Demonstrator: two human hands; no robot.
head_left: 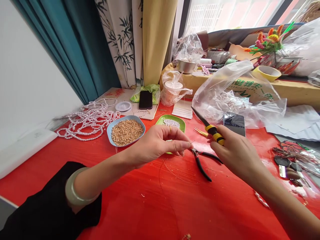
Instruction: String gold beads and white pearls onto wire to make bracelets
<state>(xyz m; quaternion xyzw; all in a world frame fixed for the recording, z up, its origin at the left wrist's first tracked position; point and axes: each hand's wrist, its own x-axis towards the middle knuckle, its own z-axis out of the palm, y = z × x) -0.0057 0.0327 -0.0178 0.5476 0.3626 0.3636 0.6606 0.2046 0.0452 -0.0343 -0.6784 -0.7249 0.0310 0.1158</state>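
My left hand (161, 143) hovers over the red table (140, 206) with thumb and forefinger pinched on a thin wire that curves down across the table. My right hand (236, 153) is closed round the yellow and black handles of a pair of pliers (208, 126), whose dark tip points up and left. Black-handled pliers (202, 161) lie on the table between my hands. Just behind my left hand stand a green dish of pearl beads (172, 122) and a blue dish of small gold beads (126, 131).
Strings of pearls (90, 118) lie at the far left beside a wire spool (123, 106) and a black phone (145, 99). Clear plastic bags (232, 96), another phone (234, 123) and keys (285, 165) are to the right. A cluttered ledge (295, 88) runs behind.
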